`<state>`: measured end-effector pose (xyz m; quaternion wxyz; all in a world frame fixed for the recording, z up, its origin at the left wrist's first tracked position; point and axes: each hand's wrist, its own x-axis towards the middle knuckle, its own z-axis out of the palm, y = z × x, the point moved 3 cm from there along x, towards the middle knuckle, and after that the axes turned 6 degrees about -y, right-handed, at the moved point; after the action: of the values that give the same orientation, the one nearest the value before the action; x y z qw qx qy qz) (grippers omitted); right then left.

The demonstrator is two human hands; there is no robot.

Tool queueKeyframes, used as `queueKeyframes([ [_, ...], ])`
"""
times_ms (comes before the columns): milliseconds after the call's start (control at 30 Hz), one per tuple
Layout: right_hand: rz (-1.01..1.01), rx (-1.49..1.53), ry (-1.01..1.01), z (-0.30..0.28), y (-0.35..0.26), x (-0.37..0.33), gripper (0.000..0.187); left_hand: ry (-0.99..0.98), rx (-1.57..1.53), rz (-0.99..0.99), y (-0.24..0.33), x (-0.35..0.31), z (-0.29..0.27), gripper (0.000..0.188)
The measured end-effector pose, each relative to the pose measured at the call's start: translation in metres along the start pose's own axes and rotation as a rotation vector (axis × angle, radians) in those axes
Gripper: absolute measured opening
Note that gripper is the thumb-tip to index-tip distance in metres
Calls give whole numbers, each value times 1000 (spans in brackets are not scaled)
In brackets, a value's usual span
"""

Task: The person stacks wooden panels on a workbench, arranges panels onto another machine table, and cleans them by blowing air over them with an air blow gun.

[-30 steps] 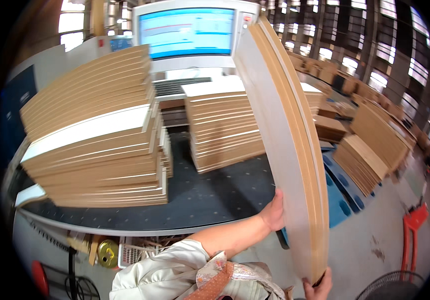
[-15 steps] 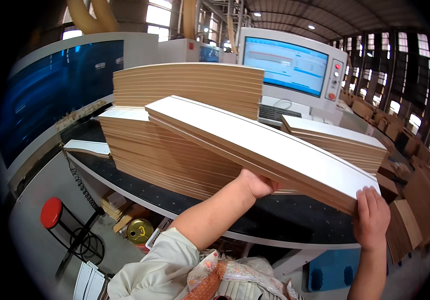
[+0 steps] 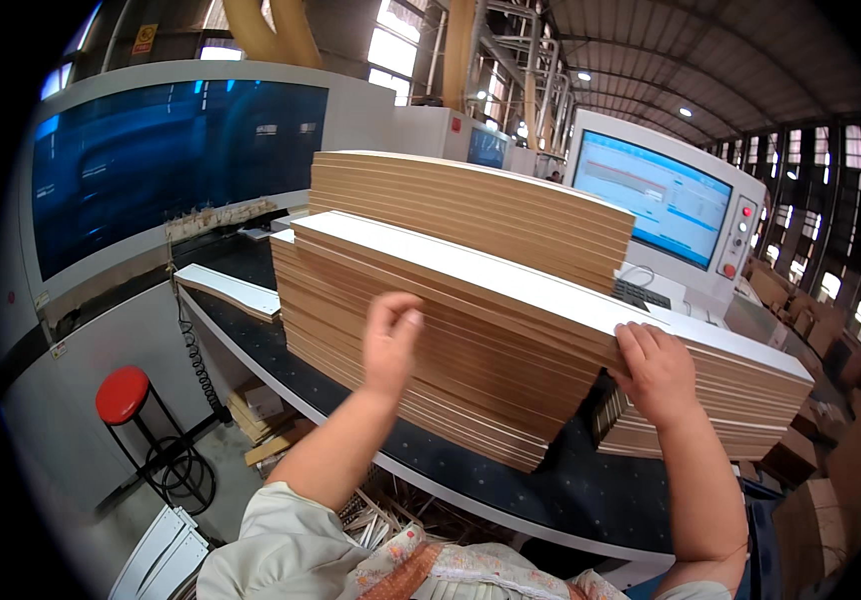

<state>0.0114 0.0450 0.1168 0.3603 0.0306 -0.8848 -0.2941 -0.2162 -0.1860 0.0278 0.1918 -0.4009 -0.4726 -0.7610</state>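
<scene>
A tall stack of long brown boards with white faces (image 3: 431, 360) stands on the black worktable. On top of it lie several white-topped boards (image 3: 471, 265), slightly out of line with the boards below at the left end. My right hand (image 3: 656, 370) grips the right end of these top boards, fingers over the white face. In front of the stack's long side is my left hand (image 3: 391, 340), fingers loosely curled and apart, holding nothing. Behind stands another board stack (image 3: 471, 205), and a lower stack (image 3: 711, 390) is at the right.
A single curved white board (image 3: 231, 290) lies on the worktable (image 3: 451, 475) at the left. A machine with a blue window (image 3: 181, 165) stands behind. At the right back are a monitor (image 3: 656, 200) and a keyboard (image 3: 641, 293). A red stool (image 3: 123, 393) stands on the floor.
The white-topped boards, held tilted in both hands before, now lie on the stack. My left hand has let go and moved left; my right hand stays at their right end. The view has shifted.
</scene>
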Motion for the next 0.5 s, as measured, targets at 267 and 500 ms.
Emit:
queueKeyframes([
  [267, 482, 680, 522, 52, 4, -18, 49, 495, 260, -207, -77, 70, -208, 47],
  [500, 635, 1073, 602, 78, -10, 1, 49, 457, 656, -212, -134, 151, -315, 57],
])
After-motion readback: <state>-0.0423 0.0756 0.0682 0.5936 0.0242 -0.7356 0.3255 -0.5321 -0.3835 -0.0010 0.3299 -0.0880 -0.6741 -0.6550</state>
